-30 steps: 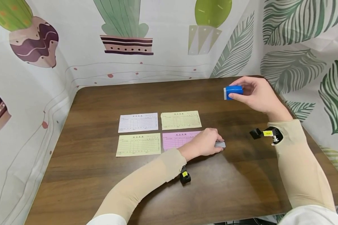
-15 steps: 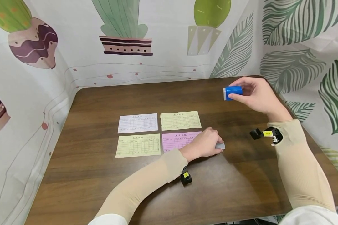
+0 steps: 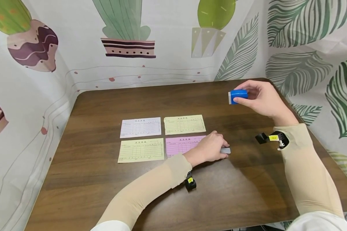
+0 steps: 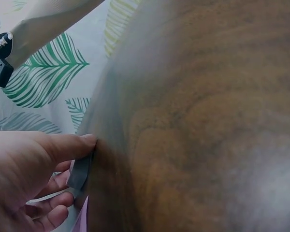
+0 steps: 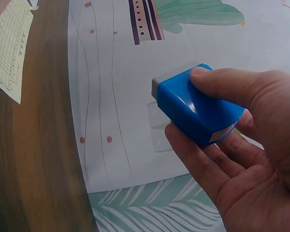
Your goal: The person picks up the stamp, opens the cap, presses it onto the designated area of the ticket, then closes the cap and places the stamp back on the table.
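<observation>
Raised over the back right of the table, my right hand (image 3: pixel 263 98) pinches a blue stamp (image 3: pixel 238 96) between thumb and fingers. The right wrist view shows the blue stamp (image 5: pixel 200 104) closely, its pale grey end facing away from the palm. My left hand (image 3: pixel 211 147) is low at the table and grips a small flat grey block (image 3: pixel 226 150), partly hidden by the fingers. In the left wrist view the thumb lies along one side of the grey block (image 4: pixel 80 171). Under the left wrist, a pink printed slip (image 3: pixel 180 146) is partly covered.
A white slip (image 3: pixel 140 127), a yellow slip (image 3: pixel 185 124) and another yellow slip (image 3: pixel 141 150) lie flat beside the pink one on the brown wooden table (image 3: pixel 98 192). Printed cloth (image 3: pixel 173 38) hangs behind the table's back edge.
Both hands keep nearly the same place and hold. The whole head view has shifted slightly, with the slips a little lower in the picture.
</observation>
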The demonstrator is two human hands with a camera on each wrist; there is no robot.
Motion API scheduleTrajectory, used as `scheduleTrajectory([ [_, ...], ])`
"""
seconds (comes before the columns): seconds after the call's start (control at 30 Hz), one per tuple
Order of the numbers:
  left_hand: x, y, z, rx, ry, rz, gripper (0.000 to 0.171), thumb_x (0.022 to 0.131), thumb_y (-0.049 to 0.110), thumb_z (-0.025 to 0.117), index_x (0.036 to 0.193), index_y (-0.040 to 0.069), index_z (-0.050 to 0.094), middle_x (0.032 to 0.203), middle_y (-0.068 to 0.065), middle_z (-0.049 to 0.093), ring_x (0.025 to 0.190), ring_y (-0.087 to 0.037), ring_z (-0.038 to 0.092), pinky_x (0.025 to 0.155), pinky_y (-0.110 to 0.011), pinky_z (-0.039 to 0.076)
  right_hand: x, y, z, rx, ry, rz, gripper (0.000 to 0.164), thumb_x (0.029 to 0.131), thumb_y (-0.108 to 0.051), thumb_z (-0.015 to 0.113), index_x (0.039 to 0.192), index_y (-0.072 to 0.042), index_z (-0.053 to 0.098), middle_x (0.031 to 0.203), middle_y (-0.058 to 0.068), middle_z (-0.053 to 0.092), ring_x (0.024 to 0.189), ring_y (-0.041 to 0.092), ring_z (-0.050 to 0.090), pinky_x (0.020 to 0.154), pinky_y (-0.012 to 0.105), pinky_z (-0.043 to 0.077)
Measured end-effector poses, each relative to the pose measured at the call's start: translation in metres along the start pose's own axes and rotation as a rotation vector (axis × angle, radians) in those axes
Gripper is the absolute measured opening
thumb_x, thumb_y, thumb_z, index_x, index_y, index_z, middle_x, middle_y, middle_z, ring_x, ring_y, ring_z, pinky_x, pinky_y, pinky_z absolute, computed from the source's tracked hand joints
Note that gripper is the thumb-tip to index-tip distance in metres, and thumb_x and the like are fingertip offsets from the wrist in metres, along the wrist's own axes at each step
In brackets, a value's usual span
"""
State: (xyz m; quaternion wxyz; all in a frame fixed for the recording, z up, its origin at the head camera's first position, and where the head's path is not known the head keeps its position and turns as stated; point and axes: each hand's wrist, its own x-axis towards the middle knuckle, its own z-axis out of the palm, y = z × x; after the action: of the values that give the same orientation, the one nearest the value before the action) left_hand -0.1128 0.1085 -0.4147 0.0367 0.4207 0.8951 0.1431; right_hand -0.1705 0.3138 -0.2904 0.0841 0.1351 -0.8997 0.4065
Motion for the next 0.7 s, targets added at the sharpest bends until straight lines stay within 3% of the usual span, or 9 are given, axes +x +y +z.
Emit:
scheduleTrajectory([
  [0.37, -0.008, -0.007, -0.008, -0.084, 0.042, 0.01, 0.045, 0.085, 0.049, 0.074, 0.122, 0.022, 0.073, 0.104, 0.007, 0.07, 0.097, -0.01, 0.057, 0.084, -0.019, 0.051, -0.001, -0.001, -0.003, 0.002, 0.004, -0.022, 0.034, 0.079, -0.012, 0.083, 0.111, -0.008, 0.072, 0.09, -0.021, 0.07, 0.077, -0.005, 0.069, 0.068, 0.007, 0.054],
  [0.7, -0.024, -0.033, -0.034, -0.128, 0.107, -0.065, 0.046, 0.089, 0.043, 0.072, 0.127, 0.018, 0.07, 0.119, 0.003, 0.072, 0.115, -0.013, 0.065, 0.106, -0.026, 0.05, 0.001, -0.003, 0.0, -0.01, -0.004, -0.023, 0.032, 0.08, -0.016, 0.083, 0.11, -0.01, 0.072, 0.09, -0.019, 0.07, 0.077, -0.005, 0.069, 0.068, 0.007, 0.054],
])
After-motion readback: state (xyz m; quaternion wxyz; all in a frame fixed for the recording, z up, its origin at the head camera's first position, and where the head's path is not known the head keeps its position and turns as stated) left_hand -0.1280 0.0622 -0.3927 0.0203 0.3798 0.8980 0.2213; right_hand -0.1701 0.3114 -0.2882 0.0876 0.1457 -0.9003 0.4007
